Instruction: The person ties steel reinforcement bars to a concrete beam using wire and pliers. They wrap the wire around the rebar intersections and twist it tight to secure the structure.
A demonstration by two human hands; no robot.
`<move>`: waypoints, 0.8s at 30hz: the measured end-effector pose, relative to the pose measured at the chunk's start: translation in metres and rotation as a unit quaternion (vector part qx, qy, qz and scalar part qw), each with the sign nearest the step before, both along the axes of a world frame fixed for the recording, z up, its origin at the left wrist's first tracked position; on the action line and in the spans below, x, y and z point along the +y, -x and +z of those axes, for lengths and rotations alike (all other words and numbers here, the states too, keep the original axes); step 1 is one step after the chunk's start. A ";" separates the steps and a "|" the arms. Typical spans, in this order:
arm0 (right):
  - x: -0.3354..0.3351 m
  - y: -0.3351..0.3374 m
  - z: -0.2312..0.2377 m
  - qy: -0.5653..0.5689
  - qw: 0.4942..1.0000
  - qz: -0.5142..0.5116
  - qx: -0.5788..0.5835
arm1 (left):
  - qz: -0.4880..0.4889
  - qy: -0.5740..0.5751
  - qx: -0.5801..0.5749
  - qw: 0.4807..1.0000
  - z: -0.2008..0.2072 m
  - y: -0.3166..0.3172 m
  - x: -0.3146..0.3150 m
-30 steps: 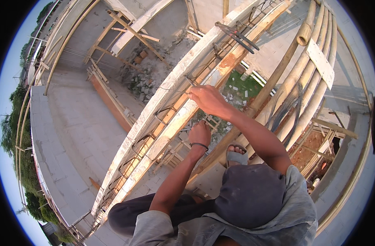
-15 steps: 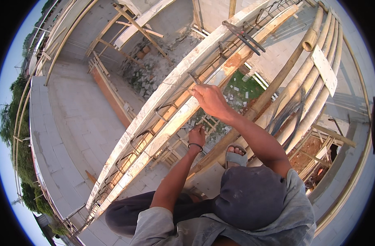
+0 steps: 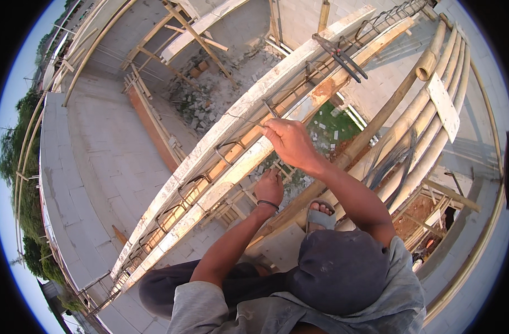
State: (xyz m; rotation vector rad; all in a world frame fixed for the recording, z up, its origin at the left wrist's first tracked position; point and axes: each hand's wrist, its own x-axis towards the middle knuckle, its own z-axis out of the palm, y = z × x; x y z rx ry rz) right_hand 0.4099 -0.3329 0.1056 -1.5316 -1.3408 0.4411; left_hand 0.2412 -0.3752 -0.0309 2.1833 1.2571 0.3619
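Note:
My right hand (image 3: 290,143) is closed at the top edge of the near formwork board (image 3: 232,167), its fingertips pinching a thin wire that runs toward the far board (image 3: 210,136). Lower and nearer to me, my left hand (image 3: 269,190) is closed beside the near board's outer face; what its fingers hold, if anything, is hidden. Between the two boards lies a rebar cage (image 3: 230,149) with bent stirrups. Pincers (image 3: 339,58) with dark handles rest across the board tops, beyond my right hand.
Bamboo poles (image 3: 402,150) form the scaffold on the right, with a bundle of dark tie wire (image 3: 396,161) and a pale plank (image 3: 443,108) on them. My sandalled foot (image 3: 321,214) is on the scaffold. Far below lie rubble (image 3: 201,106) and a block wall (image 3: 115,128).
My left hand has moved slightly up toward the board. My right hand stays at the board's edge with its fingers closed. The whole view has shifted a little.

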 end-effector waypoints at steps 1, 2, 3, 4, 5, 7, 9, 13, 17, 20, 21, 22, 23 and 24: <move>-0.001 0.001 0.001 0.006 1.000 0.000 0.002 | 0.000 -0.018 0.005 1.000 0.007 -0.002 0.000; -0.003 0.002 0.002 0.021 1.000 0.002 -0.006 | -0.009 -0.019 0.027 0.999 0.013 -0.003 0.001; -0.005 0.002 0.003 0.036 0.999 0.005 -0.014 | -0.014 -0.028 0.035 0.999 0.018 -0.004 0.002; -0.007 0.002 0.003 0.044 0.999 0.002 -0.021 | -0.023 -0.036 0.036 0.998 0.022 -0.004 0.004; -0.009 0.002 0.002 0.047 0.999 0.006 -0.022 | -0.038 -0.049 0.039 0.997 0.026 -0.002 0.005; -0.009 0.002 0.000 0.038 0.999 0.002 -0.021 | -0.072 -0.075 0.033 0.994 0.033 -0.002 0.010; -0.004 0.003 -0.004 0.024 0.999 -0.014 -0.035 | -0.102 -0.090 0.022 0.991 0.037 -0.009 0.014; 0.023 0.007 -0.011 0.031 0.997 -0.048 -0.058 | -0.115 -0.135 0.074 0.981 0.046 -0.035 0.024; 0.039 0.008 -0.016 0.010 0.994 -0.089 -0.069 | -0.088 -0.073 0.084 0.990 0.053 -0.037 0.029; 0.039 0.008 -0.017 0.016 0.992 -0.099 -0.081 | -0.092 -0.047 0.079 0.992 0.051 -0.030 0.028; 0.038 0.009 -0.017 0.026 0.990 -0.109 -0.086 | -0.098 -0.037 0.076 0.992 0.049 -0.029 0.028; 0.037 0.009 -0.017 0.028 0.989 -0.117 -0.092 | -0.105 -0.029 0.073 0.991 0.047 -0.028 0.028; 0.036 0.009 -0.017 0.037 0.988 -0.122 -0.090 | -0.103 -0.030 0.066 0.992 0.045 -0.028 0.028; 0.035 0.009 -0.016 0.037 0.988 -0.124 -0.089 | -0.100 -0.032 0.059 0.993 0.044 -0.028 0.028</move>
